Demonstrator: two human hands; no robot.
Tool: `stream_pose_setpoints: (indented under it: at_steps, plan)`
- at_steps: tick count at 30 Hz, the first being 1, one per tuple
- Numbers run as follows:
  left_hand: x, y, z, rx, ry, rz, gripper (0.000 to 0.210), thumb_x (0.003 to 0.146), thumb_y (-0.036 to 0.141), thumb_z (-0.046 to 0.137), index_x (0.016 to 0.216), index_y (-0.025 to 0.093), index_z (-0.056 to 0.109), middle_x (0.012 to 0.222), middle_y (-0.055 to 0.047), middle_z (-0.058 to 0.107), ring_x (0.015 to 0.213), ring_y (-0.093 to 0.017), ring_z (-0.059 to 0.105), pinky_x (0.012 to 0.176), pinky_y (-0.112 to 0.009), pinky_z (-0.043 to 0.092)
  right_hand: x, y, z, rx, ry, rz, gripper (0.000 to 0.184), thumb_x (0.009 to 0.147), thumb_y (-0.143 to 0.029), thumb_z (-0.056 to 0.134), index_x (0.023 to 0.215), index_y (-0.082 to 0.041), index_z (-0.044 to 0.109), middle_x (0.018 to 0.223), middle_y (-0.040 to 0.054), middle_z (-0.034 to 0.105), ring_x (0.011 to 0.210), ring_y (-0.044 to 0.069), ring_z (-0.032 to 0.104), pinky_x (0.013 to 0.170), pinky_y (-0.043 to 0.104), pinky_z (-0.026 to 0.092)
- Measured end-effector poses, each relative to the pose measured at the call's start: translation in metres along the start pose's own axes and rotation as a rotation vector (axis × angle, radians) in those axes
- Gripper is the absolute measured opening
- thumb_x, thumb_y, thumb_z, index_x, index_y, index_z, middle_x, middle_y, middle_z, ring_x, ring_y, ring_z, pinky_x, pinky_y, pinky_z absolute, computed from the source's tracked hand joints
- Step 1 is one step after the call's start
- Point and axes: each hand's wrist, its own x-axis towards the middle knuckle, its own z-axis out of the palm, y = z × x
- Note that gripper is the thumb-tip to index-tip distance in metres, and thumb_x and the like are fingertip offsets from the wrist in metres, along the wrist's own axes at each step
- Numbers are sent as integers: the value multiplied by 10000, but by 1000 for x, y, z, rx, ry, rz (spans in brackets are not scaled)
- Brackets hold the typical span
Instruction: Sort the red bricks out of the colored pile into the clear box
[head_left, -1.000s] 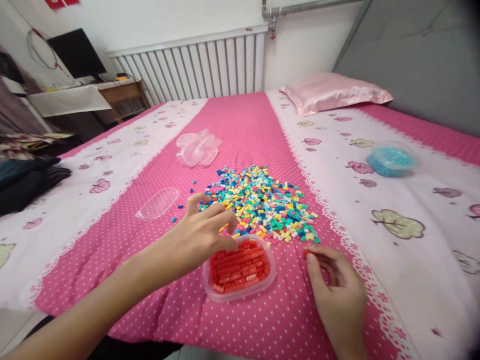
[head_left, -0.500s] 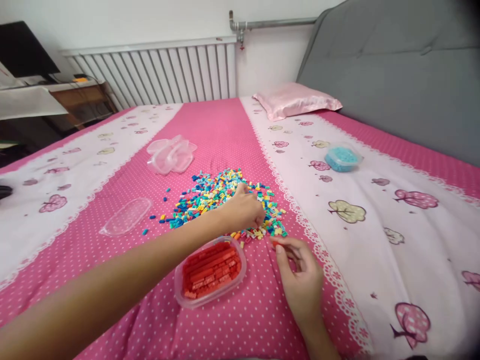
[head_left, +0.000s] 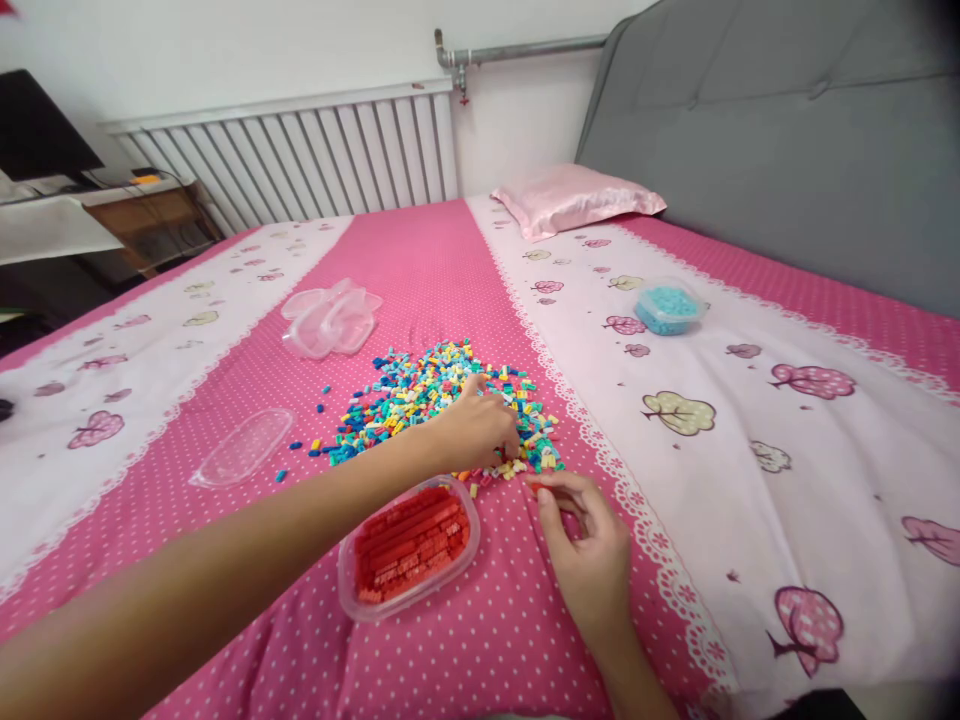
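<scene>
A loose pile of small, many-coloured toy bricks (head_left: 405,385) lies mid-bed. My left hand (head_left: 480,425) reaches over its near right side, fingers curled down into the bricks; what the fingertips hold, if anything, is hidden. Just nearer to me on the right, my right hand (head_left: 589,555) pinches a small red brick (head_left: 537,488) between thumb and fingers. Below my left forearm stands an open clear tub (head_left: 471,545), with red bricks (head_left: 412,545) laid in rows inside it.
A clear lid (head_left: 244,447) lies left of the pile, and stacked clear containers (head_left: 334,318) sit behind it. To the right stands a tub of light-blue bricks (head_left: 670,307). Farther back are a pink pillow (head_left: 574,200), a grey headboard (head_left: 780,150) and a radiator (head_left: 300,160).
The view has shifted slightly, so the scene sits a little farther left. My left hand stays at the pile, and my right hand still pinches the red brick.
</scene>
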Motion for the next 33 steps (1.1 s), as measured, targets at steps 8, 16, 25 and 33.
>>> stream_pose_setpoints:
  at_steps: [8,16,25,33]
  plan:
    - [-9,-15,-6,-192,107,-11,125,784,112,732,752,233,742,831,16,759,902,-187,646,978,-398,275,-1,-1,0,52,33,28,118,936,-283,604,1002,-217,676,1037,87,761,962,218,731,848,366,595]
    - [-73,-41,-17,-507,346,-52,133,942,226,617,938,188,745,906,-47,782,830,-136,725,778,-246,524,65,-29,17,255,-117,36,149,848,-345,709,903,-207,690,883,57,768,833,206,750,769,339,621]
    - [-119,-46,26,-628,916,-380,111,873,273,743,853,164,746,804,-59,783,743,-166,741,706,-264,586,122,-30,101,394,-467,-67,147,736,-300,784,767,-212,670,819,41,781,772,191,763,742,342,634]
    - [-118,-32,29,-697,1036,-347,65,843,208,782,902,194,757,820,-30,784,732,-152,729,696,-255,576,97,-26,96,340,-485,-80,123,797,-159,736,885,-241,709,837,9,764,753,153,747,705,273,635]
